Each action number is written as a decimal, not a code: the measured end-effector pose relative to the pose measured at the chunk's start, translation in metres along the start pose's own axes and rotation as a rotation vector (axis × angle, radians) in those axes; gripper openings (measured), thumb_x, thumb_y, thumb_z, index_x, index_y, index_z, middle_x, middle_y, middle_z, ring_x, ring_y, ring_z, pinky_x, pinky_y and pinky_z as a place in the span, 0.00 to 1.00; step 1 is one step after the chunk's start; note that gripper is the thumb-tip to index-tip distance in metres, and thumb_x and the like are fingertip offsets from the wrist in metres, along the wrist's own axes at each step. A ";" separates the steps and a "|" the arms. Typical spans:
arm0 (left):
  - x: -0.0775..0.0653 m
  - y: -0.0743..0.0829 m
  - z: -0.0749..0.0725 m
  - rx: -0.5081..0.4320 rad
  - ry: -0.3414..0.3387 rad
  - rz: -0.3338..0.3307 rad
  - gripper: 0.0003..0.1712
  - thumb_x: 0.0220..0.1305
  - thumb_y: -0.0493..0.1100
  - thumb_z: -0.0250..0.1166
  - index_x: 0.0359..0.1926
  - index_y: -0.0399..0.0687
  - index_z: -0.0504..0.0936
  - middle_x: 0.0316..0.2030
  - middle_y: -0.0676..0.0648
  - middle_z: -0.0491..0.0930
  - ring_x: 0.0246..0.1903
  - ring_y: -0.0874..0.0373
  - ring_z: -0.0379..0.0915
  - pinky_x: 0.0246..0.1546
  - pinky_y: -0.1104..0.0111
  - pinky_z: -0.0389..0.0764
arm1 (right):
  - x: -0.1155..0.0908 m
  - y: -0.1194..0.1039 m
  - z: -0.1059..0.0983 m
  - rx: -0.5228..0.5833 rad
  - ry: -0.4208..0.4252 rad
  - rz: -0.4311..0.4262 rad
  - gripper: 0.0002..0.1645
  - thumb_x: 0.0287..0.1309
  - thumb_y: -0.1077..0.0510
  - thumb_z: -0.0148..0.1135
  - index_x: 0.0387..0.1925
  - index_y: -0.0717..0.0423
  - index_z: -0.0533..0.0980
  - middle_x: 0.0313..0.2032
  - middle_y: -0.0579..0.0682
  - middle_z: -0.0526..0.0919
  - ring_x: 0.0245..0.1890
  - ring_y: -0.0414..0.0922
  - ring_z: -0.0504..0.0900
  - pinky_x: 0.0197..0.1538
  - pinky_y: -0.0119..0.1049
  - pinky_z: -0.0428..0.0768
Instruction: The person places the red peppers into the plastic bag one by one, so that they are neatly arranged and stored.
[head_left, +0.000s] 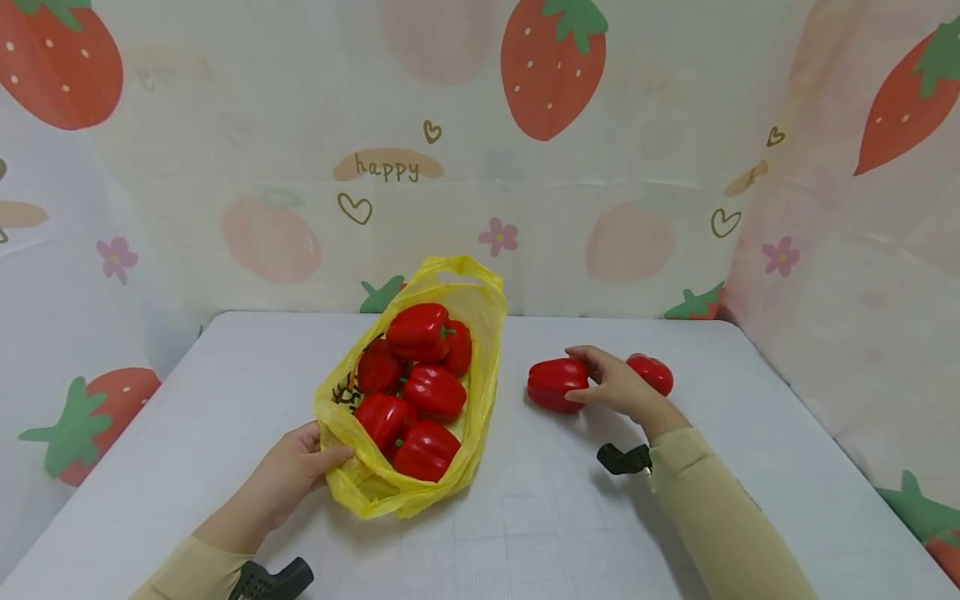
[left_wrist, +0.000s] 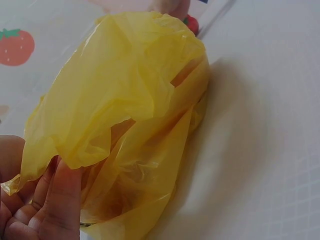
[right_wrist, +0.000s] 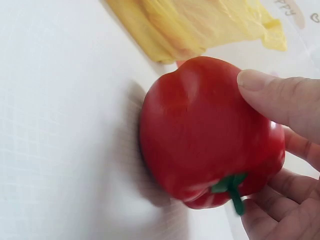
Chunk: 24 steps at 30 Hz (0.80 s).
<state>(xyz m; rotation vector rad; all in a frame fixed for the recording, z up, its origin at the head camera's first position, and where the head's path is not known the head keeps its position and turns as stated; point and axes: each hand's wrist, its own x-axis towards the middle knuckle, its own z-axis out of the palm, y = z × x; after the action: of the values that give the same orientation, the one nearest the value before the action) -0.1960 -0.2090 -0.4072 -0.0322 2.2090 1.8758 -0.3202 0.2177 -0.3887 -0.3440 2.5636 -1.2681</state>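
Observation:
A yellow plastic bag (head_left: pixel 486 358) lies with its mouth spread on the white table, several red bell peppers (head_left: pixel 433 392) inside it. My left hand (head_left: pixel 296 467) pinches the bag's near left edge between thumb and fingers; in the left wrist view the thin film (left_wrist: pixel 115 85) bunches over the fingers (left_wrist: pixel 62 200). To the right of the bag, my right hand (head_left: pixel 618 387) grips a red bell pepper (head_left: pixel 553 383), thumb on one side and fingers on the other. In the right wrist view this pepper (right_wrist: pixel 205 130) shows its green stem.
Another red bell pepper (head_left: pixel 651 373) lies on the table (head_left: pixel 540 517) just behind my right hand. Dark printed marks (head_left: pixel 347 392) show on the bag's left inner side. A strawberry-patterned cloth (head_left: pixel 555 200) hangs behind the table and along both sides.

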 end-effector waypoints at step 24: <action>0.000 0.000 0.000 -0.016 -0.007 0.014 0.32 0.62 0.43 0.60 0.62 0.33 0.60 0.51 0.39 0.75 0.42 0.57 0.76 0.44 0.66 0.79 | 0.002 0.016 0.018 0.054 0.032 0.046 0.53 0.40 0.50 0.73 0.66 0.47 0.55 0.62 0.56 0.63 0.62 0.56 0.60 0.56 0.53 0.70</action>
<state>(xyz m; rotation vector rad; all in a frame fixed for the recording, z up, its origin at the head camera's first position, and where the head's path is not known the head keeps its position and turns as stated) -0.1956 -0.2092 -0.4075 -0.0126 2.1947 1.8984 -0.3172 0.2128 -0.4121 -0.2543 2.5436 -1.3336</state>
